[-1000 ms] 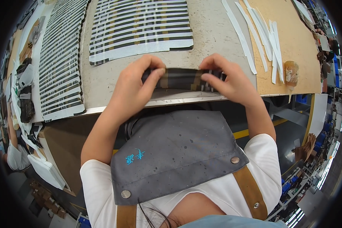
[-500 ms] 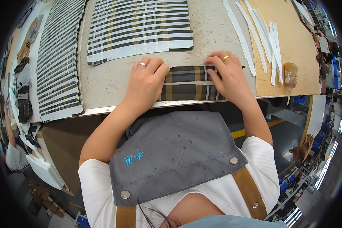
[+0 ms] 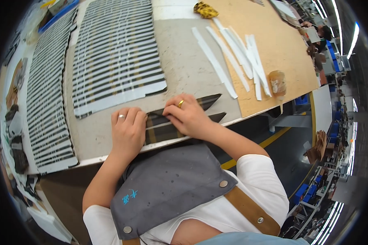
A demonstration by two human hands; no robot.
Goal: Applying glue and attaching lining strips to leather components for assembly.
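A dark plaid fabric piece (image 3: 161,131) with grey and tan bands lies at the table's front edge. A pale line runs lengthwise along it, and its right side parts into two pointed ends. At its left end, my left hand (image 3: 127,132), with a silver-coloured ring, has its fingers curled down on the piece. My right hand (image 3: 188,116), with a gold-coloured ring, pinches the middle of the piece along the pale line. Its fingertips are partly hidden.
Two long rows of overlapping plaid pieces with white strips (image 3: 116,57) (image 3: 49,98) lie to the left. Loose white strips (image 3: 233,53) lie at the right, near an amber-stained bottle (image 3: 278,83). A crumpled yellow-and-black cloth (image 3: 205,10) lies farther back.
The view has turned and shifted right. My right hand has moved from the piece's right end toward my left hand, uncovering the two pointed ends.
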